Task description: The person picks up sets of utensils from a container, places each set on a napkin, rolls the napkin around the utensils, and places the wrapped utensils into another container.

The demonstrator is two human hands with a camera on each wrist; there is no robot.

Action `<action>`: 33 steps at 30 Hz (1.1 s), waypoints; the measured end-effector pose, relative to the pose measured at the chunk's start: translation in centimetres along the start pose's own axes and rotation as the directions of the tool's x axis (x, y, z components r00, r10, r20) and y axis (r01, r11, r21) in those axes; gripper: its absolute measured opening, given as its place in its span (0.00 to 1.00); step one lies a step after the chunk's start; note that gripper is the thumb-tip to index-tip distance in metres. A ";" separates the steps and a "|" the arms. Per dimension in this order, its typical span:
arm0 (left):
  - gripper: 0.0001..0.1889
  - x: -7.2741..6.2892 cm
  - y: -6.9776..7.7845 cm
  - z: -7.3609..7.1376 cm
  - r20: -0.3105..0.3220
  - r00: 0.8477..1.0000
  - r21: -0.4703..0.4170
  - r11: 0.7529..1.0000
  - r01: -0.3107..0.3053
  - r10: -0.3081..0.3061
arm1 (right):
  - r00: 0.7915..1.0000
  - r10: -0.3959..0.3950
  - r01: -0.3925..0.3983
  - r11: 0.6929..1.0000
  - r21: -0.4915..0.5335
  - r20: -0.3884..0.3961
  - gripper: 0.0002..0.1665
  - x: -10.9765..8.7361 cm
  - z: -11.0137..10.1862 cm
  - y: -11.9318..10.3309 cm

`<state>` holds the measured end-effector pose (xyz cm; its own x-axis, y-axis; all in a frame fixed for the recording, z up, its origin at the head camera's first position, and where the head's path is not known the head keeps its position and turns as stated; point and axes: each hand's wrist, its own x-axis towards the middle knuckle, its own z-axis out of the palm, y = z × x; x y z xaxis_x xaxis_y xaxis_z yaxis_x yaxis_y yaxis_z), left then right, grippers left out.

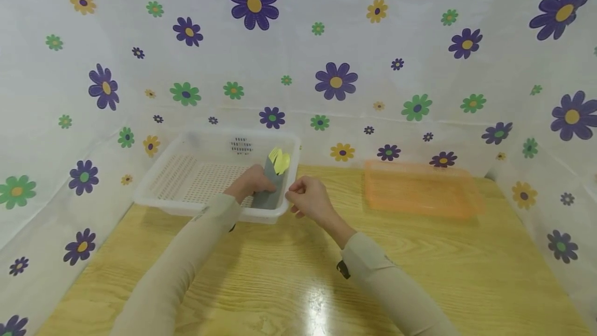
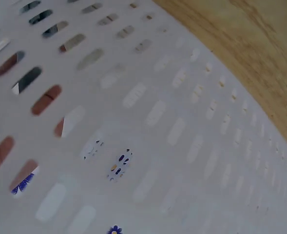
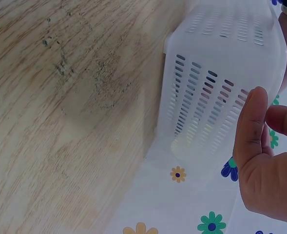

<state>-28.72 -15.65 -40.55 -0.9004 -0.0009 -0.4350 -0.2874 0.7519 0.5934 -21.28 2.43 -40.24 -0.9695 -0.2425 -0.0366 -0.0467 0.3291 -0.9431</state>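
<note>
Inside the right end of a white perforated plastic basket (image 1: 186, 204), my left hand (image 1: 254, 181) grips a grey cutlery pouch (image 1: 267, 200). A yellow fork (image 1: 273, 154) and a yellow spoon (image 1: 282, 162) stick out of the pouch's top. My right hand (image 1: 310, 198) is just outside the basket's right rim, its fingers loosely bent and nothing seen between them. In the right wrist view that hand (image 3: 267, 161) overlaps the basket's side wall (image 3: 206, 87); whether it touches the rim I cannot tell. The left wrist view shows mostly the slotted basket wall (image 2: 148, 122), with the hand hidden behind it.
A translucent orange tray (image 1: 424, 191) sits on the wooden table (image 1: 298, 268) to the right, near the back. White sheeting (image 1: 298, 45) printed with flowers closes off the back and both sides.
</note>
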 end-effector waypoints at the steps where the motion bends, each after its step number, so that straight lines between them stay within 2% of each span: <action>1: 0.26 0.0 -0.2 0.1 0.001 1.000 0.002 1.000 0.001 -0.001 | 1.000 0.004 -0.004 1.000 0.001 0.004 0.07 0.0 0.0 0.0; 8: 0.26 -0.1 -0.7 0.3 0.038 0.999 0.010 1.000 -0.008 0.007 | 1.000 0.005 -0.005 1.000 0.004 0.008 0.06 0.1 0.1 0.1; 14: 0.26 0.1 -0.7 0.3 0.052 0.998 0.065 0.998 0.024 -0.027 | 1.000 -0.002 0.002 1.000 0.013 0.006 0.05 0.1 0.1 0.2; 19: 0.23 0.2 -1.1 0.6 0.032 0.999 0.099 0.995 -0.027 0.024 | 1.000 -0.012 0.012 1.000 0.017 0.005 0.05 0.0 0.1 0.3; 21: 0.22 0.2 -1.3 0.6 0.011 0.999 0.163 0.986 -0.045 0.044 | 1.000 -0.017 0.017 1.000 0.021 0.006 0.05 -0.1 0.1 0.4; 25: 0.35 0.0 -1.4 0.9 -0.077 0.997 0.296 0.955 0.036 -0.014 | 1.000 -0.022 0.022 0.999 0.023 0.006 0.05 -0.2 0.0 0.4; 27: 0.41 -0.1 -1.3 1.0 -0.099 0.995 0.321 0.945 0.060 -0.029 | 1.000 -0.022 0.022 1.000 0.019 0.001 0.05 -0.2 0.0 0.4; 29: 0.40 -0.2 -1.1 1.0 -0.069 0.997 0.306 0.951 0.044 -0.024 | 1.000 -0.016 0.016 1.000 0.016 -0.001 0.05 -0.2 0.0 0.3; 33: 0.23 0.0 -0.9 0.7 0.051 0.999 0.290 0.957 0.000 -0.015 | 1.000 -0.014 0.014 1.000 0.014 0.005 0.05 -0.3 0.1 0.3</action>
<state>-28.26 -15.88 -41.54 -0.8783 0.0213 -0.4776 -0.1802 0.9106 0.3720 -21.01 2.55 -40.51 -0.9675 -0.2517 -0.0249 -0.0571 0.3129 -0.9481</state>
